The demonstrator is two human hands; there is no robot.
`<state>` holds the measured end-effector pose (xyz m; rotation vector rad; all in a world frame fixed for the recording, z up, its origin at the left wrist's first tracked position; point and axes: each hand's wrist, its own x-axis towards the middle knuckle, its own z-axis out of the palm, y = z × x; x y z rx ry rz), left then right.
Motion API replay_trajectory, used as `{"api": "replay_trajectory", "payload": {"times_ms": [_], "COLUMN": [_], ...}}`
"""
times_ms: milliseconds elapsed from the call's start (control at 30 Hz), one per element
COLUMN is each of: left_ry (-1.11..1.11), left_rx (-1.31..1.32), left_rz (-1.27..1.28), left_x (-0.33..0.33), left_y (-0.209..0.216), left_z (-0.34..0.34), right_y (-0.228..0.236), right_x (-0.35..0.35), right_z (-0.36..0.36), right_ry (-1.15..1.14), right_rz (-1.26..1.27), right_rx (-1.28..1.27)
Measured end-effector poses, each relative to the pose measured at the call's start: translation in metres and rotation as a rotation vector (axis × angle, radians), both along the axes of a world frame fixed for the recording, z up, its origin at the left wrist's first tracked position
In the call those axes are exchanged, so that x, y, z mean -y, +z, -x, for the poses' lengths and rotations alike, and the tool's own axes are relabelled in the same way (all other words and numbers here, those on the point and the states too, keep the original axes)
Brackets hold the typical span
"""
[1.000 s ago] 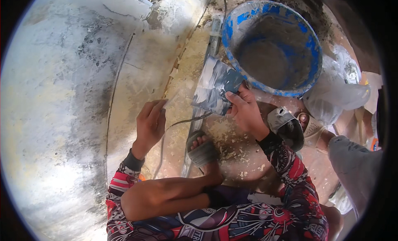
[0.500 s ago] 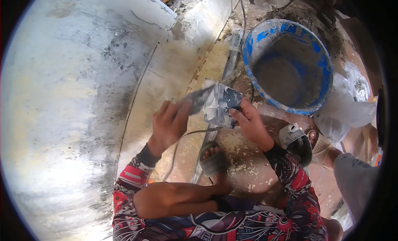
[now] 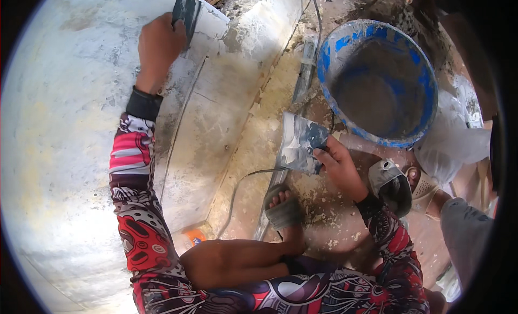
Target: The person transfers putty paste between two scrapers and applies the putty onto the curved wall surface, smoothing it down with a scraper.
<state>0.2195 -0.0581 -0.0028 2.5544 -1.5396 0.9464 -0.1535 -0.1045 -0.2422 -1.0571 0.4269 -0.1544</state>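
My left hand is stretched up to the far left, closed around a dark flat putty knife. Its blade lies against, or very close to, the whitish wall; which of the two I cannot tell. Out over the floor, my right hand grips the dark edge of a second flat scraper blade. Pale wet filler is smeared over the left part of that blade. Right of it stands a blue bucket, its rim and inside crusted with grey.
A long metal bar and a dark cable run along the stained floor. Clear plastic bags sit beside the bucket. A grey-and-black rounded object lies near another person's sandalled foot and grey-clothed leg. My slippered foot rests beside the bar.
My left hand has swung up and left with its putty knife, from beside the other blade to the wall. My right hand and its scraper have shifted slightly right and down.
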Motion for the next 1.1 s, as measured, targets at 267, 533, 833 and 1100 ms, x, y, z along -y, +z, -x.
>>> {"api": "replay_trajectory", "payload": {"times_ms": [267, 533, 833, 1100], "left_ry": [0.018, 0.047, 0.082, 0.102], "left_rx": [0.058, -0.230, 0.091, 0.186], "left_rz": [0.126, -0.002, -0.094, 0.001], "left_x": [0.003, -0.015, 0.011, 0.020], "left_y": [0.056, -0.013, -0.018, 0.024], "left_z": [0.003, 0.031, 0.011, -0.006], "right_y": [-0.007, -0.004, 0.001, -0.017], "right_x": [0.004, 0.007, 0.007, 0.004], "right_z": [0.004, 0.004, 0.005, 0.004], "right_ry": [-0.064, -0.072, -0.077, -0.095], "right_rz": [0.013, 0.032, 0.079, 0.128], "right_rx": [0.047, 0.042, 0.028, 0.075]}}
